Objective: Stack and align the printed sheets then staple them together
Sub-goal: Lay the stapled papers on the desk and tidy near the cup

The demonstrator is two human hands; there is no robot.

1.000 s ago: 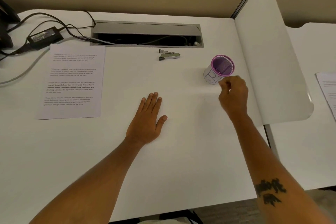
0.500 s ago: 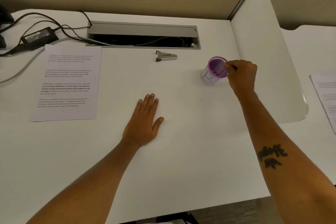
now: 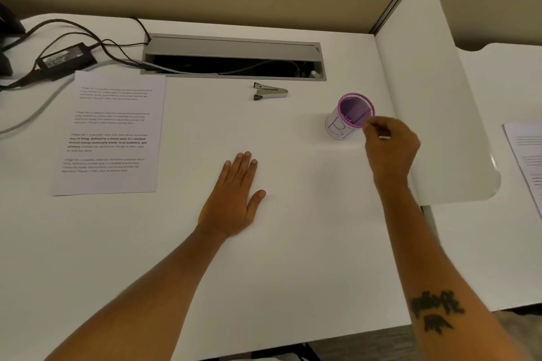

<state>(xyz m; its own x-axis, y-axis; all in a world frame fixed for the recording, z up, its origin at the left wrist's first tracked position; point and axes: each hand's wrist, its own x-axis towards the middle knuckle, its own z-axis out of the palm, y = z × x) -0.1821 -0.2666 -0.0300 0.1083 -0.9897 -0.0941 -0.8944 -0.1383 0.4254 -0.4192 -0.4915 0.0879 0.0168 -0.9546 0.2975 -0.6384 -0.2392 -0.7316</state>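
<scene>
A printed sheet [image 3: 108, 132] lies flat at the left of the white desk [image 3: 293, 243]. A small grey stapler [image 3: 269, 91] rests near the back, in front of the cable slot. My left hand [image 3: 234, 199] lies flat on the bare desk, fingers together, holding nothing. My right hand [image 3: 390, 149] hovers just right of a purple mesh cup [image 3: 340, 126], thumb and forefinger pinched near its rim. Whether anything tiny sits in the pinch cannot be told. More printed sheets [image 3: 528, 155] lie on the neighbouring desk at the far right.
An open grey cable slot [image 3: 234, 50] runs along the back. A black power adapter [image 3: 66, 57] and several cables lie at the back left. A white divider panel [image 3: 434, 97] stands along the desk's right edge, between me and the far sheets.
My right hand went up to the cup's rim, then drew back slightly toward me and to the right, still pinched. The left hand stayed flat in place.
</scene>
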